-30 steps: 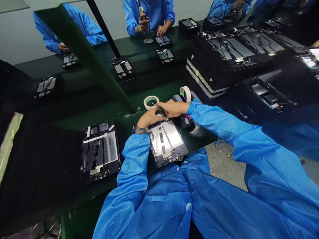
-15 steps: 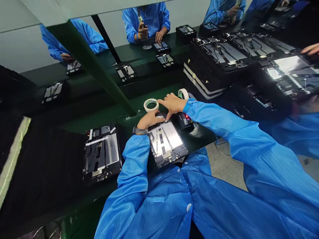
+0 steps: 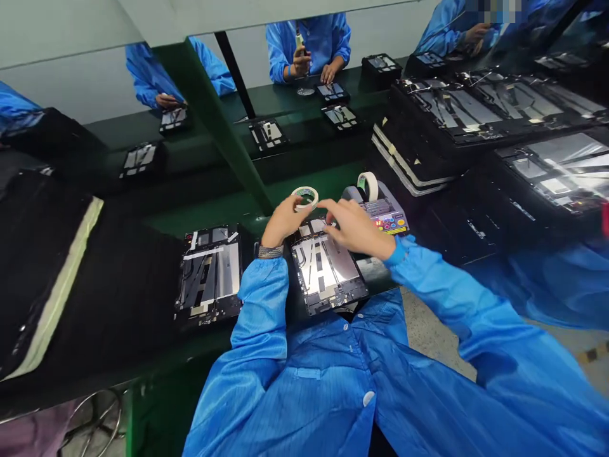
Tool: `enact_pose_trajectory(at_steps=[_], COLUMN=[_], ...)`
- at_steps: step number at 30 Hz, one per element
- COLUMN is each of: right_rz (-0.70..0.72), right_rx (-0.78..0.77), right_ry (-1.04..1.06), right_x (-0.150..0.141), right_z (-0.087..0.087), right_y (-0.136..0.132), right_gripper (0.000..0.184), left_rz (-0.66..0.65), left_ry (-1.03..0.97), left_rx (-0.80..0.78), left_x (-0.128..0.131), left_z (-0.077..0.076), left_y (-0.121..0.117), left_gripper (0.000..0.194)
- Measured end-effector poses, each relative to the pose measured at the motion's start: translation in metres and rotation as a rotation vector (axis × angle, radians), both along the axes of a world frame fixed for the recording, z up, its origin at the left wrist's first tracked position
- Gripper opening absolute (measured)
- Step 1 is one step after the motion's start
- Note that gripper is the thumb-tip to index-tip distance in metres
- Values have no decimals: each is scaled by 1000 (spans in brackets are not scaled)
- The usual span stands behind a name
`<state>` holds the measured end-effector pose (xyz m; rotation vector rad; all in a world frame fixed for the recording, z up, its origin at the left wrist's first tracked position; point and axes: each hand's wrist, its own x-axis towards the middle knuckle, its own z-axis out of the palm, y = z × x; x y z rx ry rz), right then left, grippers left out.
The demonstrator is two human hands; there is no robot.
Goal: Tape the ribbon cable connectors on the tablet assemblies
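An opened tablet point(image 3: 328, 270) with its back off lies in front of me on the green bench point(image 3: 209, 212). My left hand point(image 3: 284, 222) is raised over its far edge, fingers curled round a roll of pale tape point(image 3: 305, 197). My right hand point(image 3: 356, 230) hovers over the tablet's top right corner. Its fingers are bent and drawn together, and the fingertips reach toward the roll. What they pinch, if anything, is too small to see.
A second opened tablet point(image 3: 209, 276) lies to the left on a black mat point(image 3: 118, 285). A tape dispenser point(image 3: 383, 212) stands right of my hands. Stacked trays of tablets point(image 3: 476, 120) fill the right. A green beam point(image 3: 214, 114) slants ahead. People in blue coats point(image 3: 309, 41) work across the bench.
My left hand has risen from the tablet's edge onto the tape roll. My right hand has drawn back from beside the roll to above the tablet's corner. The view has shifted left.
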<state>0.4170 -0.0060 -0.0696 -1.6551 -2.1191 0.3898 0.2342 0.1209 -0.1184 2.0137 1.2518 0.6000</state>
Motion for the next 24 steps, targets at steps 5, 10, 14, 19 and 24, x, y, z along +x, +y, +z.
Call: enact_pose_trajectory(at_steps=[5, 10, 14, 19, 24], right_rz=[102, 144, 164, 218, 276], right_rx=[-46, -33, -49, 2, -6], right_ry=[213, 353, 365, 275, 253], right_x=[-37, -47, -49, -52, -52], right_z=[-51, -72, -74, -78, -74], right_y=[8, 38, 52, 65, 68], right_gripper=[63, 50, 51, 56, 57], left_rz=[363, 422, 372, 356, 375], left_ry=[-414, -537, -592, -633, -605], left_rx=[59, -103, -180, -182, -189], left_x=[-45, -52, -49, -47, -45], left_z=[-21, -68, -85, -85, -85], left_y=[-38, -72, -77, -76, -74], left_gripper=[29, 34, 35, 38, 38])
